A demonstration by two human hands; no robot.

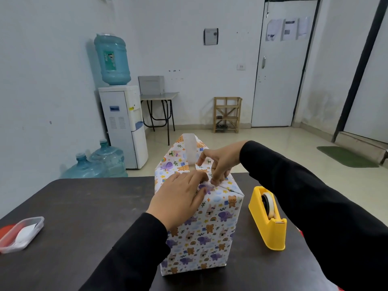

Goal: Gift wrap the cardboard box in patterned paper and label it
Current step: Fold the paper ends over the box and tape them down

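Already most of the wrapping looks done. The left hand [180, 198] lies flat, fingers straight, pressing the folded top of the cardboard box [205, 223], which stands upright at the middle of the dark table [84, 217]. The right hand [218, 162] comes in from the right with its fingers curled down onto the same top edge, seemingly pinching a fold of the patterned paper [220, 219] just beside the left fingertips.

All the sides in view are covered and smooth. At the far end, a triangular flap [178, 158] stands up, not yet folded down, with a translucent tape strip [190, 148] stuck to its tip. By my judgement, closing and taping that flap is left, then the label; no label shows on the box.

Counted: two hands, one wrapped box, one tape strip, one yellow tape dispenser [267, 217] just right of the box, and one clear plastic container [23, 234] at the near left holding white slips, possibly labels, with one red lid [6, 229] beside it. Far left stands one water dispenser [123, 124], with three water bottles in all.
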